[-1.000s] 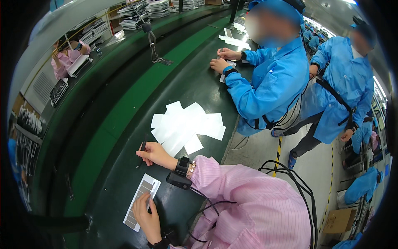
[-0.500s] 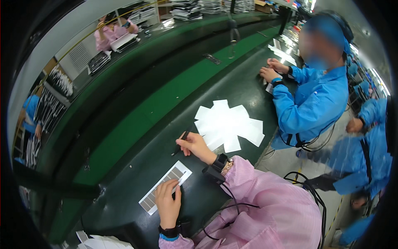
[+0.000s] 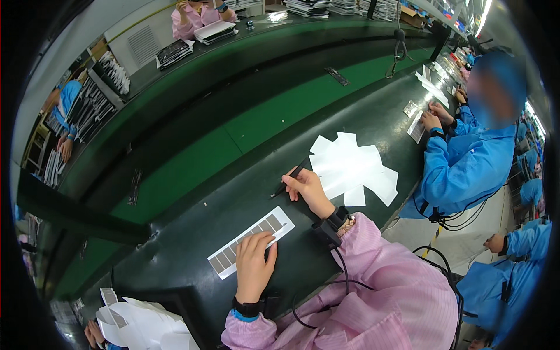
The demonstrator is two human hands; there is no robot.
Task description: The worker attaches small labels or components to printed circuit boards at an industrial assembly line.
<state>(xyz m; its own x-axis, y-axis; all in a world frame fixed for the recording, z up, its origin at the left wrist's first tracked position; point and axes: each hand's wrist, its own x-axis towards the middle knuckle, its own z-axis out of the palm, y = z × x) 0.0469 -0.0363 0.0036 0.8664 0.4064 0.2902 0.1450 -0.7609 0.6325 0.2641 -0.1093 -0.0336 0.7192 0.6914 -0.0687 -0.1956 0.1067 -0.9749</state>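
My left hand (image 3: 254, 263) lies with fingers stretched out on a white sheet strip (image 3: 281, 228) that carries a row of grey-brown rectangles. The fingers cover part of the strip's lower edge. My right hand (image 3: 306, 188) is closed around a slim black pen-like tool (image 3: 297, 170), its thin tip pointing down and left above the table, beyond the strip. Whether it is a pen or tweezers I cannot tell. Just right of that hand, a fanned pile of white sheets (image 3: 353, 166) lies on the dark green table (image 3: 192, 233).
Another stack of white sheets (image 3: 146, 326) stands at the lower left. A co-worker in blue (image 3: 466, 169) sits to the right, handling a strip. Beyond the table runs a green conveyor belt (image 3: 233, 140) with a small dark piece (image 3: 336, 76) on it. Black cables (image 3: 344, 262) hang by my right sleeve.
The whole view has swung, so the scene sits further right and more of the lower-left stack shows. My left hand stays on the strip, and my right hand keeps the black tool.
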